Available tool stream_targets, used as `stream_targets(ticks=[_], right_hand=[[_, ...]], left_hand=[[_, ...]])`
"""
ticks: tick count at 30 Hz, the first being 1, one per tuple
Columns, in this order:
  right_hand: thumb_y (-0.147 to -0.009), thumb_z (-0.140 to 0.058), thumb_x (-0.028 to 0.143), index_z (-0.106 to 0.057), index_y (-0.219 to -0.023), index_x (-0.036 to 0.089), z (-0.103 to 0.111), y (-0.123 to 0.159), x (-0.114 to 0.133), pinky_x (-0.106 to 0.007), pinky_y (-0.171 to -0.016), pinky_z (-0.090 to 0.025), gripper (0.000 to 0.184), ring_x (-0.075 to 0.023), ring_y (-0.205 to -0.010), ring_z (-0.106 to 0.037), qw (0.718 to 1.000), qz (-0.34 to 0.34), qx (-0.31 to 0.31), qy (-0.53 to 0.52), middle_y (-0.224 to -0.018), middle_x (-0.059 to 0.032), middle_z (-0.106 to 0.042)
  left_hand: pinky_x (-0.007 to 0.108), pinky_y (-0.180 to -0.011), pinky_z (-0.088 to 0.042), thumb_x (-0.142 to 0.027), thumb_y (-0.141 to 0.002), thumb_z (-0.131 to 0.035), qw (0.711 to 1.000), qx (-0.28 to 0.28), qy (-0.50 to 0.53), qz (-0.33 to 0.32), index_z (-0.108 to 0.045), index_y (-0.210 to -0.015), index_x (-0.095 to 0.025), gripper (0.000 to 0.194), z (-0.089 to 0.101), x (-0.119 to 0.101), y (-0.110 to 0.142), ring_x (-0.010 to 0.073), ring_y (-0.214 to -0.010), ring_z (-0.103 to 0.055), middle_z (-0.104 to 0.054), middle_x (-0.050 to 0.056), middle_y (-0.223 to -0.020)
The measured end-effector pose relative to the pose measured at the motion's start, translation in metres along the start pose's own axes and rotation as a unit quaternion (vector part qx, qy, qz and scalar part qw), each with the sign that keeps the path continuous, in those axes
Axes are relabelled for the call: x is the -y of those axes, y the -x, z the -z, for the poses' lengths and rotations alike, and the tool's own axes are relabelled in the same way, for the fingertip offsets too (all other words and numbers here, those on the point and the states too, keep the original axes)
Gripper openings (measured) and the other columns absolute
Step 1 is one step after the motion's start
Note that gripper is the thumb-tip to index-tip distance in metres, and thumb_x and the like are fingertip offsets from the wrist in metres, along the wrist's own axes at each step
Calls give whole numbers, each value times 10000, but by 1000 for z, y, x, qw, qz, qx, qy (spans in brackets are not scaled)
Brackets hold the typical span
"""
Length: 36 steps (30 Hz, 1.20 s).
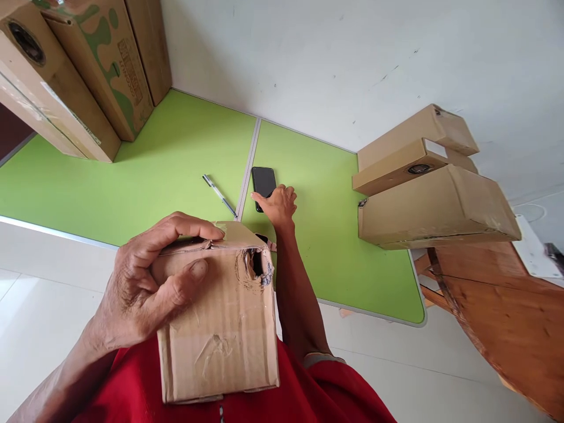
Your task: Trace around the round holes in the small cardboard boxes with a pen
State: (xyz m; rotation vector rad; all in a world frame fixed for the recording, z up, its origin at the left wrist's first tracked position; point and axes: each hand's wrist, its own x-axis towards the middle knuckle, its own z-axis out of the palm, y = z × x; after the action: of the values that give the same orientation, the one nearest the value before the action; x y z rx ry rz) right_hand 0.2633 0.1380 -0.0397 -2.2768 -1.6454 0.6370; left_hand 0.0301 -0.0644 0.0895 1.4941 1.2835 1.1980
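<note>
A small brown cardboard box (220, 317) is in front of my red clothing, its upper right corner torn into a dark hole. My left hand (152, 282) grips its upper left edge, the thumb on the near face and the fingers over the top. Farther off, a black smartphone (263, 179) lies face up on the green table (326, 252). My right hand (279, 205) is over its lower end, thumb stretched across it and the other fingers apart to its right. Left of the phone lies a pen (220, 195). Something dark, mostly hidden, shows behind the box.
Large cardboard boxes (106, 64) stand at the table's left rear. Several more cardboard boxes (423, 200) sit at its right end. A white wall (286, 64) rises behind. Brown wooden furniture (497, 311) is beside the table at right.
</note>
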Motion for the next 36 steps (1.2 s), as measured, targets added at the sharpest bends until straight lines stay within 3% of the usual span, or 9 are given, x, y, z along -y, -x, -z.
stream_targets(ticks=[4,8,14,18,22,24,27,33,36], right_hand=[[-770,-957,441,-611,-1375,86,9,-6,-13,-578,-1192,-511,782,-478,-1459,-586,998,-15,7,-53,-1523,-343,-633],[-716,-918,487,-671,-1079,183,15,-1,-31,-540,-1078,-572,535,-396,-1201,-693,989,-7,26,-144,-1201,-195,-761],[-672,-815,481,-665,-911,229,17,24,-47,-461,-870,-658,379,-274,-876,-731,923,18,110,-368,-849,-31,-728],[-730,-758,535,-673,-1044,242,40,51,-56,-513,-885,-724,439,-323,-1026,-829,858,3,124,-499,-1073,-114,-831],[-867,-728,440,-759,-1215,261,78,89,-66,-432,-885,-749,393,-264,-1188,-832,794,12,121,-595,-1403,-99,-831],[-953,-718,426,-787,-1257,277,94,108,-67,-404,-768,-752,346,-252,-1087,-853,759,49,141,-634,-1391,-94,-848],[-1070,-616,654,-819,-1270,283,112,132,-62,-414,-636,-738,467,-271,-924,-875,730,130,193,-643,-1248,-116,-894],[-1130,-528,634,-825,-1400,268,125,174,-45,-442,-696,-753,544,-301,-955,-906,663,197,310,-653,-1301,-153,-893],[-1144,-451,630,-834,-1395,264,131,194,-36,-432,-617,-731,586,-313,-845,-906,670,207,303,-645,-1216,-161,-911]], left_hand=[[347,-873,-583,-293,-1011,-780,1000,6,6,2,-816,-1216,-323,210,1,0,0,250,-1104,-764,-826,13,-1212],[338,-875,-579,-296,-1025,-765,1000,11,11,-6,-814,-1223,-316,204,1,2,0,245,-1109,-762,-822,14,-1216],[327,-843,-593,-282,-1018,-769,999,27,-2,-40,-813,-1262,-318,251,3,11,-3,222,-1023,-762,-821,25,-1202],[329,-829,-585,-287,-1025,-751,999,10,2,-32,-821,-1227,-311,215,0,10,-3,220,-1004,-760,-825,30,-1180],[355,-782,-577,-334,-1043,-730,1000,3,7,-10,-829,-1203,-298,192,-1,7,-3,254,-1027,-773,-837,56,-1208],[361,-782,-591,-336,-1042,-733,1000,8,3,-9,-829,-1202,-296,191,0,7,-4,269,-1049,-784,-842,62,-1217],[365,-783,-603,-347,-1038,-739,1000,8,-10,-8,-830,-1195,-293,189,1,7,-5,274,-1048,-794,-850,63,-1212],[367,-835,-608,-403,-1035,-741,1000,-7,-20,-3,-830,-1167,-269,209,-1,2,-3,276,-1051,-780,-850,64,-1184],[358,-792,-594,-418,-1033,-752,1000,-12,-7,13,-832,-1163,-275,210,-2,2,-1,275,-1041,-781,-853,59,-1197]])
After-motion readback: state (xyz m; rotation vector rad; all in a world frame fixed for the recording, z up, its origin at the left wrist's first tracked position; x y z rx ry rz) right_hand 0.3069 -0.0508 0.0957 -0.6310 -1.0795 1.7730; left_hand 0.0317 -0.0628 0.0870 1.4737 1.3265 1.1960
